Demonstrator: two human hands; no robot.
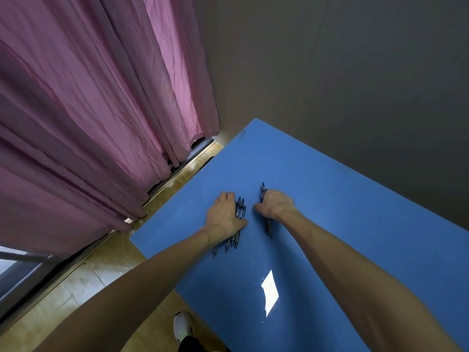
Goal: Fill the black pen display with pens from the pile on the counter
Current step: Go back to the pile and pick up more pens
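Both of my hands are down on the blue counter. My left hand is curled over a bunch of dark blue pens; their tips stick out below my wrist and their ends beyond my fingers. My right hand grips a second, smaller bunch of pens, which pokes out above my knuckles and below my palm. A bare strip of counter separates the two bunches. The black pen display is not in view.
A grey wall runs along the far side of the counter. Pink curtains hang on the left over a window track. Tiled floor lies left of the counter, with my white shoe near the bottom edge.
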